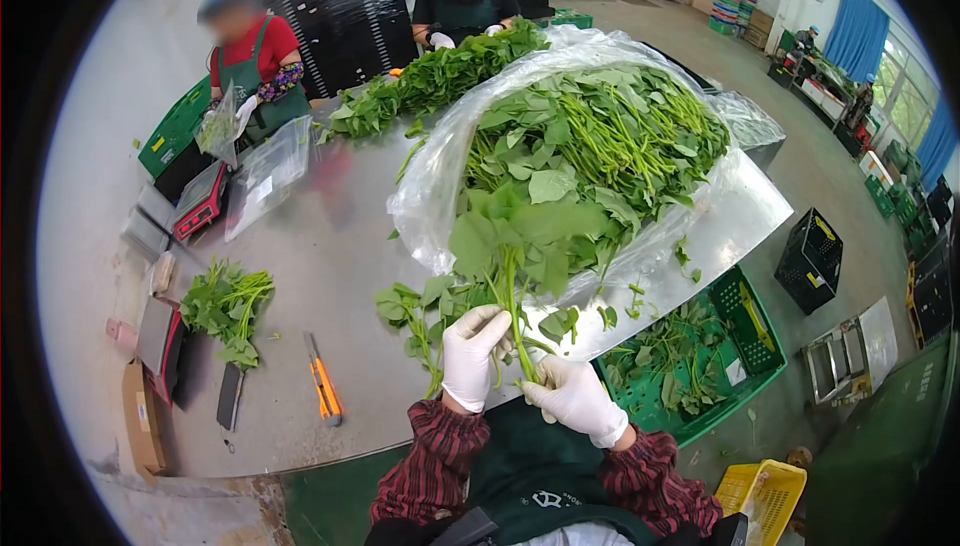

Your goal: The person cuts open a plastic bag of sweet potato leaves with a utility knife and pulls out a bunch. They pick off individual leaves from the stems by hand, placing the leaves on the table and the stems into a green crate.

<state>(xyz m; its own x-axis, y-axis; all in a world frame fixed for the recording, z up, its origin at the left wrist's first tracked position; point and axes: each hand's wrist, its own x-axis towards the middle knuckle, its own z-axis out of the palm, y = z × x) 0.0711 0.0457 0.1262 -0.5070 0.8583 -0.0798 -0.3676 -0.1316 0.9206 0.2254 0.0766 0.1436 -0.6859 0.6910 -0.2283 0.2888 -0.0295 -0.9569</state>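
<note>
Head cam: left hand (472, 354) gripped greens bunch (510, 246) by stems at desk (330, 276) edge, right hand (573, 396) pinched stem ends. Big bagged pile (600, 136) was unsorted; prob early, most left.

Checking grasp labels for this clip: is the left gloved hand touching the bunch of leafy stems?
Touching. The head view shows the left hand closed around the bunch of leafy stems, with the right hand gripping the stem ends below.
</note>
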